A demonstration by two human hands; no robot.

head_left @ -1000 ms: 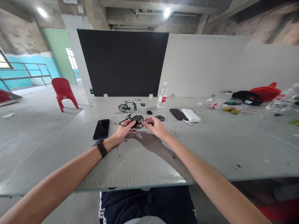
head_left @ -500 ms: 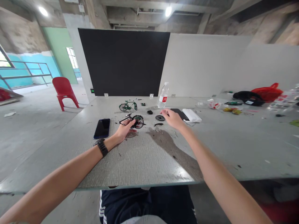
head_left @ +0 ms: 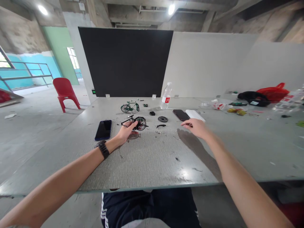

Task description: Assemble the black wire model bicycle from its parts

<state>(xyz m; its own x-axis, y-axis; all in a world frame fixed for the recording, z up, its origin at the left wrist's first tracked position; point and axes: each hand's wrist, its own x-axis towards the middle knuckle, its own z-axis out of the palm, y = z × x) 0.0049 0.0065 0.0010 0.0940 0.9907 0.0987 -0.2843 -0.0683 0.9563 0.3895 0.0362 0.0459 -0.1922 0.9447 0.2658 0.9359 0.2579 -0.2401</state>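
A partly built black model bicycle (head_left: 140,123), one spoked wheel on its frame, is in my left hand (head_left: 125,132), whose fingers are closed round it just above the table. My right hand (head_left: 195,127) is over the table to the right, in front of a dark phone (head_left: 180,115) and a white case-like object (head_left: 193,114). Its fingers are curled in a pinch; what they hold, if anything, I cannot make out. Between the hands lie a loose black wheel (head_left: 162,119) and a small curved black part (head_left: 161,126), with tiny bits near them.
Behind the left hand stands a green model bicycle (head_left: 129,107). A small black block (head_left: 152,113) and a water bottle (head_left: 166,96) are farther back. Another phone (head_left: 103,130) lies at left. Plastic packaging (head_left: 219,106) and a red bag (head_left: 274,92) clutter the right.
My right hand has moved right and toward me, from beside the loose wheel to in front of the dark phone. My left hand still holds the black model bicycle in the same place.
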